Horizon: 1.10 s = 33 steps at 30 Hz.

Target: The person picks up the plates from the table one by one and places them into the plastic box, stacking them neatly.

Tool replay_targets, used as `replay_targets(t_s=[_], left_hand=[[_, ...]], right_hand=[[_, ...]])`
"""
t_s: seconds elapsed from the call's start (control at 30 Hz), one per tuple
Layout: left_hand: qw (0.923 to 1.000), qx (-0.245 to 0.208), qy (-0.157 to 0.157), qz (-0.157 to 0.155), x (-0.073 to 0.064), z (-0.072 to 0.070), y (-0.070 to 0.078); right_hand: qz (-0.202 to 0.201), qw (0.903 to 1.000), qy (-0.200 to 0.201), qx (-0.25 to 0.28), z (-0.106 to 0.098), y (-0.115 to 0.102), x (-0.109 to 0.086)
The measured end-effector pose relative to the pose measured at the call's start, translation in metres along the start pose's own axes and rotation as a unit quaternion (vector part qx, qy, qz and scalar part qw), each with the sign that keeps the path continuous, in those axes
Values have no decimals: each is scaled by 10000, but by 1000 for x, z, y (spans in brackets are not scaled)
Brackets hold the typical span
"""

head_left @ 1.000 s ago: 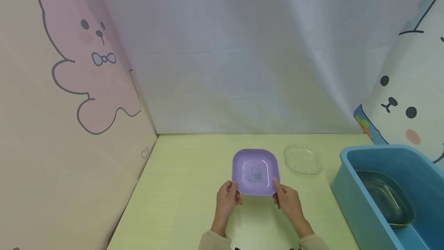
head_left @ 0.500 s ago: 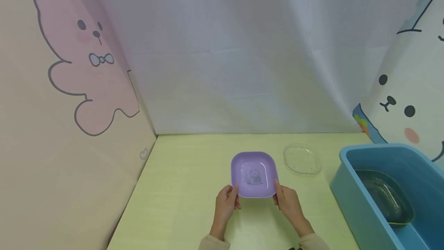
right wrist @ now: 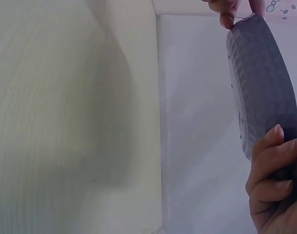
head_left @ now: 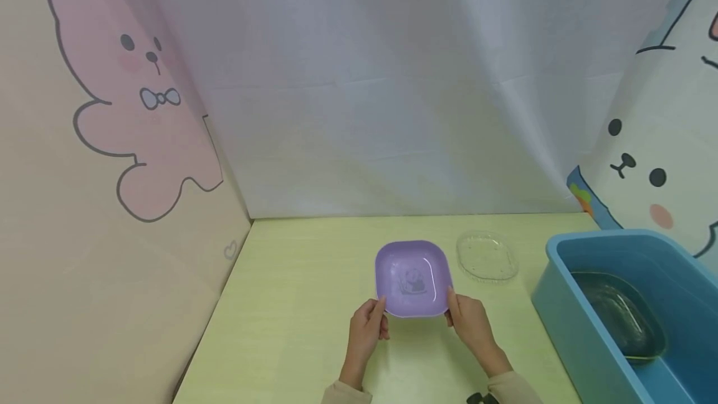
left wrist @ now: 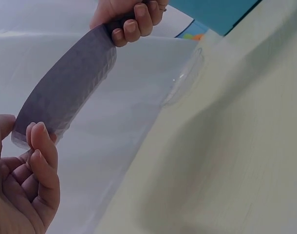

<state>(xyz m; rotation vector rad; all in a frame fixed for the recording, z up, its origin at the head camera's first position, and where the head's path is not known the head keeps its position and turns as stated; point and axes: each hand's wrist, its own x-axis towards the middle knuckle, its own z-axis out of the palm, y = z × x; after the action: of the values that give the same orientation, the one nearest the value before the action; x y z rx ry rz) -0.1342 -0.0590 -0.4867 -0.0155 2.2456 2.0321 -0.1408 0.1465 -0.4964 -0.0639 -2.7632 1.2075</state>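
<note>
A shallow purple square dish (head_left: 412, 276) with a panda picture on its inside floor is held up over the table, its inside facing the head camera. My left hand (head_left: 366, 328) pinches its near left corner, thumb on the rim and fingers beneath. At the near right corner, my right hand (head_left: 471, 323) grips it the same way. Both wrist views catch the dish from the side: a faceted outer wall (left wrist: 70, 83) shows in the left one, and small dark spots dot the underside (right wrist: 238, 102) in the right one.
A clear plastic tray (head_left: 487, 257) lies on the pale green table (head_left: 291, 304), behind and right of the dish. At the right stands a blue bin (head_left: 583, 329) with a dark green translucent container (head_left: 619, 313) inside. A white cloth (head_left: 359, 111) hangs behind the table.
The purple dish dips slightly, then comes back up, staying in both hands. My right thumb sits a little farther right with the corner. The whole head view shifts slightly left.
</note>
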Motion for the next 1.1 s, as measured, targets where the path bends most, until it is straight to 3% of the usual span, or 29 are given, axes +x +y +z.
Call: replay_targets(t_s=[0.23,0.47,0.83,1.03,1.1], left_hand=[[9999,-56,76,-37,-2,-3,5],[9991,271,329,25,-4,-6,4],[9993,234,283,-103,-4,-6,3],[9992,270,305,-38,-4,-7,3],[9991,265,320,-61,0,-7,-4]], right_hand=[[-170,9989,97,-431,-15,-2,10],[-452,9965,332,-627,-45,-13,30],[-879,9867,596,-1229,-109,-51,64],[-951,9820,560,-1532,-156,-75,82],[-955,9808,572,-1604,-173,-80,87]])
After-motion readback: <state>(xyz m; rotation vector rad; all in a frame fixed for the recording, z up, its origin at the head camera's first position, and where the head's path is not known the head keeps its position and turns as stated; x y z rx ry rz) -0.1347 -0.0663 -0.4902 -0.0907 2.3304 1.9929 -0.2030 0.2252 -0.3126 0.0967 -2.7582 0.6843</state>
